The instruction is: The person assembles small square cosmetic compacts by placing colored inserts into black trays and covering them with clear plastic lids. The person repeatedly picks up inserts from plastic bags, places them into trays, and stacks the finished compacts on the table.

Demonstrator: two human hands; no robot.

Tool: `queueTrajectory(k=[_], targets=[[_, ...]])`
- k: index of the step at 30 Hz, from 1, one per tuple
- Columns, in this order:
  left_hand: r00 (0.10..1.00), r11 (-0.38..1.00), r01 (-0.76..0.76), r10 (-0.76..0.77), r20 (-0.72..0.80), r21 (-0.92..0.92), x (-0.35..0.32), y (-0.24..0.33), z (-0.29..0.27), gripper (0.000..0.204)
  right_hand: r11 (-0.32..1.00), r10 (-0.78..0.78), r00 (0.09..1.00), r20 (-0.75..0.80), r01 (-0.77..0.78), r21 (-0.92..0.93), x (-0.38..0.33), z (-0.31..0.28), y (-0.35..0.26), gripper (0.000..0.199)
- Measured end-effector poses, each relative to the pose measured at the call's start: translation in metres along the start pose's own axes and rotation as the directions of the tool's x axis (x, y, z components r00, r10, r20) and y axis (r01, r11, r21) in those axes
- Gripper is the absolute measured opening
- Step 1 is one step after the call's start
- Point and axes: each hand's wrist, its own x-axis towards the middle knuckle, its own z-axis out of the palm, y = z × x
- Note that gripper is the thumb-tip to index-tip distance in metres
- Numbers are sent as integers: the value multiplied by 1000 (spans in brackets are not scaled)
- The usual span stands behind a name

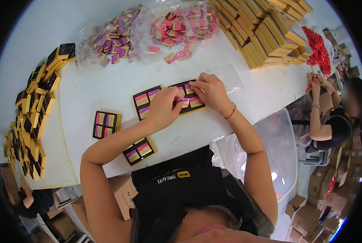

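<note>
A shallow black box with gold edges point(200, 108) lies on the table, divided into compartments with small pink, purple and gold squares in them. My left hand point(163, 106) is closed, its thumb and forefinger pinching a purple and gold square point(184, 103) at the box's lower left compartment. Over the upper right compartment, my right hand point(211, 92) has its fingertips together on another purple square point(188, 90). Partly beneath my left hand is a second filled box point(141, 99). Two more filled boxes, one to the left point(105, 124) and one nearer me point(139, 151), lie beside my left forearm.
Plastic bags hold loose purple squares point(118, 42) and pink squares point(177, 27) at the back. Gold boxes point(266, 36) are stacked at the back right; black and gold boxes point(35, 109) pile along the left. A person point(328, 125) handles red ribbon at the far right.
</note>
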Motion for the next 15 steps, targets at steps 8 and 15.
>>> queueTrajectory(k=[8,15], targets=[[952,879,-295,302,41,376,-25,-1,4,38,989,145,954,262,-130,-73,-24,-79,43,94],[955,907,-293,294,45,302,-31,-6,8,42,956,275,835,477,-290,-44,-22,-83,84,102]])
